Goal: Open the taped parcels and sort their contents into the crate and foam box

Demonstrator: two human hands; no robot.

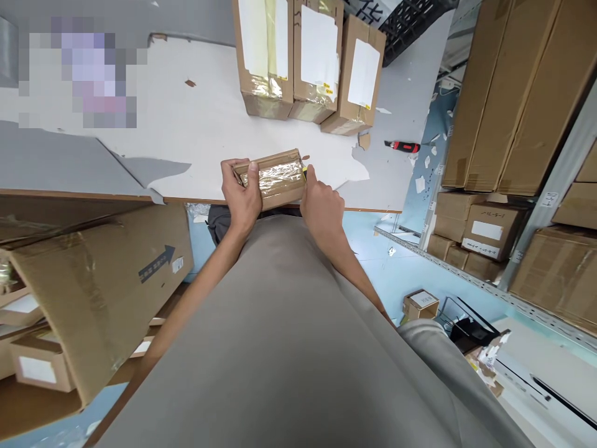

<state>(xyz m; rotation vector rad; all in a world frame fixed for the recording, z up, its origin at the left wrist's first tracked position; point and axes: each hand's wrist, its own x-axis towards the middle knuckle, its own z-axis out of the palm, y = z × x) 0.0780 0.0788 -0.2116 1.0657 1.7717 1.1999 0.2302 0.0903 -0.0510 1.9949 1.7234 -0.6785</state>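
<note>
A small cardboard box (278,177), wrapped in shiny clear tape, is tilted at the front edge of the table. My left hand (241,193) grips its left end, with the thumb on the taped top face. My right hand (323,202) is closed in a fist at the box's right end. Between its thumb and fingers shows a bit of a small yellow-and-black tool (305,173); the rest is hidden in the hand, so its kind is unclear. A red-and-black utility knife (405,147) lies apart on the table to the right.
Three taped boxes with white labels (318,53) stand in a row at the back of the table (196,99). Behind them is a black plastic crate (415,28). A large open carton (125,267) stands at left; shelves of boxes (494,230) line the right.
</note>
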